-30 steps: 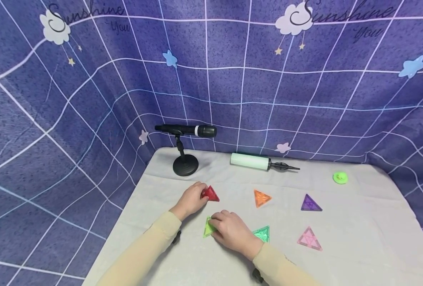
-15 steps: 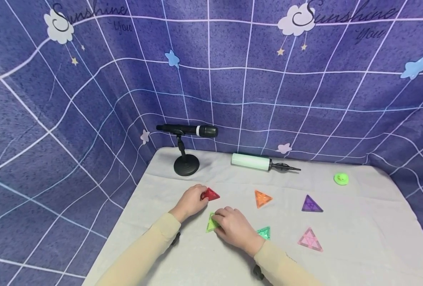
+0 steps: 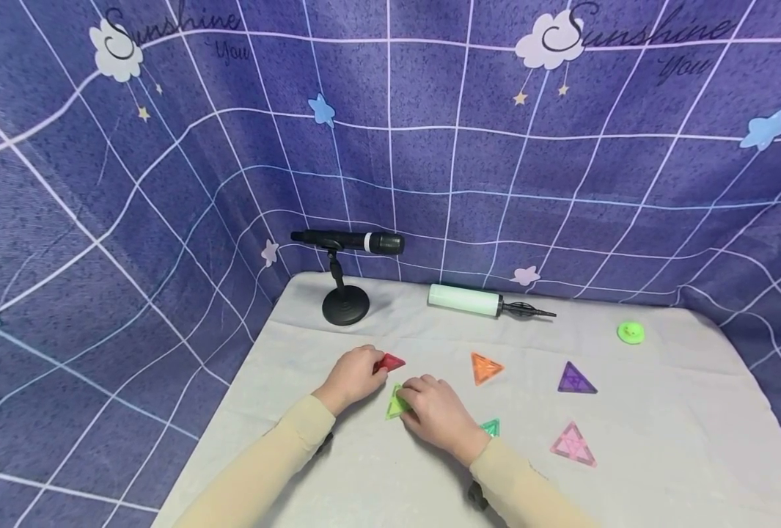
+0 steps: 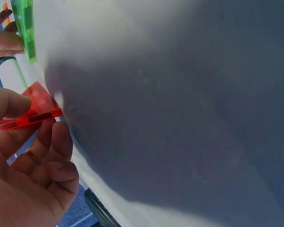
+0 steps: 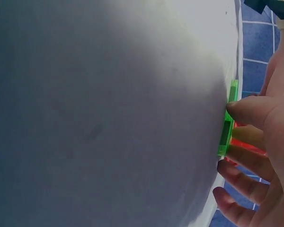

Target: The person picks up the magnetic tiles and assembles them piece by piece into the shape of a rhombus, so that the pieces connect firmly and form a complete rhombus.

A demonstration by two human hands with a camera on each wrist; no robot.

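Observation:
My left hand pinches a red translucent triangular tile between thumb and fingers. In the left wrist view that red tile is tilted, its edge close to the cloth. Just to the right and nearer, my right hand pinches a yellow-green triangular tile. The right wrist view shows this green tile nearly edge-on, thumb on one face and fingers behind. The two held tiles are a short way apart. A teal triangular tile lies partly hidden behind my right wrist.
Orange, purple and pink triangular tiles lie to the right on the white cloth. Along the back stand a microphone on a stand, a mint hand pump and a small bright green round object.
My right hand has carried the yellow-green tile away from me and slightly right, closer to the red one. My left hand stays nearly in place while the red tile tilts a little.

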